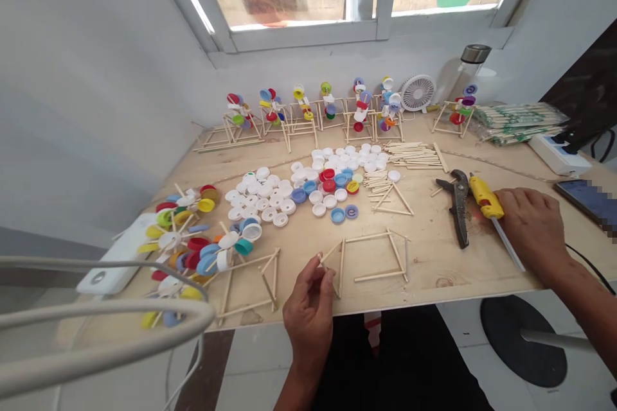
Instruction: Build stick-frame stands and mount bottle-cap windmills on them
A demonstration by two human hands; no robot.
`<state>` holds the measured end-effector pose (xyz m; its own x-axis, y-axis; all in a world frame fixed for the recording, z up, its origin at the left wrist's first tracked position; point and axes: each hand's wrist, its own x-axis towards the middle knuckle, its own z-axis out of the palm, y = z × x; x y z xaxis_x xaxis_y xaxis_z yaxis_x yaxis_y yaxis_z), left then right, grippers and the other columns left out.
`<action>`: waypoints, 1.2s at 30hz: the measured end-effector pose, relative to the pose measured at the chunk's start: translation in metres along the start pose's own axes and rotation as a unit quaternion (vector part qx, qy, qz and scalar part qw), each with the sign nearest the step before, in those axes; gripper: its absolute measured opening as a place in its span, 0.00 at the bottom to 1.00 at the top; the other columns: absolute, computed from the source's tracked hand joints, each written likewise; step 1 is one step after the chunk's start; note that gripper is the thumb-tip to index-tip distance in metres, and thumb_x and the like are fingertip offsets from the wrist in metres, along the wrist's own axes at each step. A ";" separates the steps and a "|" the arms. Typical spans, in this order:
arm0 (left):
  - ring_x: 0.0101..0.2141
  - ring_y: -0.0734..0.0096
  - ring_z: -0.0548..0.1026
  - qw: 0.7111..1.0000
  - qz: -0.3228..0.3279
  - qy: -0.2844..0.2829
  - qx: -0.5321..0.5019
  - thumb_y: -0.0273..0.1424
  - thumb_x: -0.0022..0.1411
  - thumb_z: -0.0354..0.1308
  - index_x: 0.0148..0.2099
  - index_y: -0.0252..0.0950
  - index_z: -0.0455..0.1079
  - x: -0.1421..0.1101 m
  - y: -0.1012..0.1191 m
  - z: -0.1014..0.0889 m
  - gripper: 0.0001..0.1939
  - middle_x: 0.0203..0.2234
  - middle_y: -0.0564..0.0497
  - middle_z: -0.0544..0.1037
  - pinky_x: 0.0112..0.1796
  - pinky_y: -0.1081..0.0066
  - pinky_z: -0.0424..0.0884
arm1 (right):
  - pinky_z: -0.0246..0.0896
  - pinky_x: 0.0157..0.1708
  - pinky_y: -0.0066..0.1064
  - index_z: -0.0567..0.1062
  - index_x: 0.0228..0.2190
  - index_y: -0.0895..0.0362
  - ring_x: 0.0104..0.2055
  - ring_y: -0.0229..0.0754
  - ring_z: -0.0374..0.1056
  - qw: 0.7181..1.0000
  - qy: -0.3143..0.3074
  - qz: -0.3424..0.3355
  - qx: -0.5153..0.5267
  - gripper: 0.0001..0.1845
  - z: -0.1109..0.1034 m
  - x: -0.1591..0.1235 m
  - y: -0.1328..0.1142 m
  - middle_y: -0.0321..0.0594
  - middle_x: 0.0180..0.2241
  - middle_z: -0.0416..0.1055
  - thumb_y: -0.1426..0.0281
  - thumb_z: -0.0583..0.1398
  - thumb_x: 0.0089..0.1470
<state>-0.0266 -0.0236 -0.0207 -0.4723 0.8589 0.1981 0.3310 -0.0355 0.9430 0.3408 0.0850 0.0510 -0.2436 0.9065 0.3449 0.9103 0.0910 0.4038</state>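
Observation:
My left hand (311, 308) is at the table's front edge, thumb and fingers pinching the corner of a wooden stick frame (366, 237). The frame's triangular end is in those fingers; its far end rests on the wood. My right hand (533, 228) is closed round the handle side of a yellow glue gun (488, 199), whose nozzle points away from me. A clear glue stick (508, 244) sticks out of its back. Left of the gun lies a black-handled cutter (459, 205). Another stick frame (250, 286) stands left of my left hand.
White bottle caps (263, 196) and coloured caps (330, 183) cover the middle. Loose sticks (414, 155) lie behind. Finished cap wheels on stands (301, 112) line the wall; more cap wheels (193, 244) crowd the left. A phone (590, 202), power strip (559, 154) and cables are rightward.

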 end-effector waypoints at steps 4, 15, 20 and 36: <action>0.31 0.71 0.77 1.000 0.003 0.001 -0.006 0.36 0.58 0.59 0.52 0.36 0.70 0.000 0.002 0.000 0.20 0.30 0.50 0.77 0.33 0.73 0.74 | 0.52 0.39 0.38 0.71 0.43 0.62 0.44 0.51 0.66 0.999 -0.023 0.001 0.026 0.15 0.000 -0.003 0.001 0.53 0.41 0.74 0.67 0.53 0.57; 0.29 0.74 0.76 1.000 0.011 -0.004 -0.027 0.36 0.59 0.58 0.51 0.36 0.70 0.000 0.009 0.004 0.18 0.30 0.51 0.76 0.33 0.74 0.74 | 0.62 0.46 0.39 0.71 0.45 0.59 0.46 0.50 0.69 0.969 0.124 0.009 0.212 0.16 -0.050 -0.027 -0.039 0.50 0.42 0.74 0.67 0.55 0.56; 0.29 0.74 0.76 1.000 0.010 -0.005 -0.025 0.35 0.59 0.58 0.50 0.36 0.70 0.001 0.011 0.004 0.17 0.29 0.51 0.75 0.33 0.74 0.74 | 0.64 0.45 0.34 0.70 0.43 0.54 0.42 0.43 0.71 0.910 0.093 -0.078 0.396 0.12 -0.090 -0.048 -0.107 0.42 0.39 0.74 0.72 0.57 0.56; 0.29 0.73 0.75 0.999 0.010 0.006 -0.032 0.35 0.58 0.58 0.50 0.35 0.70 0.000 0.012 0.005 0.18 0.28 0.51 0.75 0.33 0.74 0.74 | 0.56 0.26 0.27 0.69 0.27 0.55 0.24 0.36 0.63 0.857 -0.131 0.053 0.496 0.16 -0.070 -0.036 -0.154 0.33 0.22 0.67 0.59 0.51 0.59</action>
<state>-0.0192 -0.0213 -0.0109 -0.4768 0.8513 0.2192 0.2869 -0.0850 0.9542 0.1858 0.0091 0.0356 -0.1764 0.9810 0.0806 0.7908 0.1900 -0.5819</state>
